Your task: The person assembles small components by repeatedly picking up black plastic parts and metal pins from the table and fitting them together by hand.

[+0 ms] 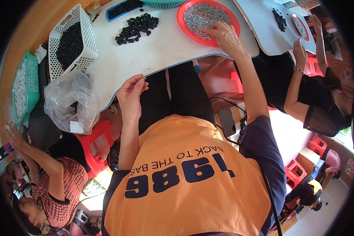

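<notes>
My right hand (227, 41) reaches over a round red tray (180, 20) heaped with small silvery metal pieces (200, 15). Its thumb and forefinger are pressed together at the pieces, and whatever lies between the tips is too small to make out. My left hand (131, 92) hovers by the table's near edge, thumb and fingers closed in a pinch. A tiny dark spot shows at those fingertips, but its kind cannot be told. Between and beyond both hands, a loose pile of short black plastic parts (139, 27) lies on the white table (157, 49).
At the left stands a white perforated basket (91, 49) of black parts, with a clear plastic bag (72, 98) below it. A blue-edged tray (124, 10) and green basket (165, 4) sit at the back. Co-workers sit on both sides; a red stool (98, 145) stands lower left.
</notes>
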The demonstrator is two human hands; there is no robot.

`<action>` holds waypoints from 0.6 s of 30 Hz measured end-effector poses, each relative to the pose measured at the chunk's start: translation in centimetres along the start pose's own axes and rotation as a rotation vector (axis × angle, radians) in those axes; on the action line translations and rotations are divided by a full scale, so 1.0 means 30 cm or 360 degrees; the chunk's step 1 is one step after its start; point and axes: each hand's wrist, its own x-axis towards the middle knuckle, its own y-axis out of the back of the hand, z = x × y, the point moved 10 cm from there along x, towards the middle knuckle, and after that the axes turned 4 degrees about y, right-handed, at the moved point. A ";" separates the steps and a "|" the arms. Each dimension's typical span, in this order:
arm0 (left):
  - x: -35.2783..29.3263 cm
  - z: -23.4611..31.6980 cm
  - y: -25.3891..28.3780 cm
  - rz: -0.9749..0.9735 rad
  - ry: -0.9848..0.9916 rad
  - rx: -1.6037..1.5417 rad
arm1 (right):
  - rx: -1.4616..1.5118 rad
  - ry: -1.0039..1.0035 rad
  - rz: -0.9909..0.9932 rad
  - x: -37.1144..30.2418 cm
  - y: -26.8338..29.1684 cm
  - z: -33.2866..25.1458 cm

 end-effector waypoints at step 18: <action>-0.007 0.004 -0.003 -0.0001 0.0019 0.0015 | 0.0211 -0.0029 -0.0129 0.081 -0.052 0.009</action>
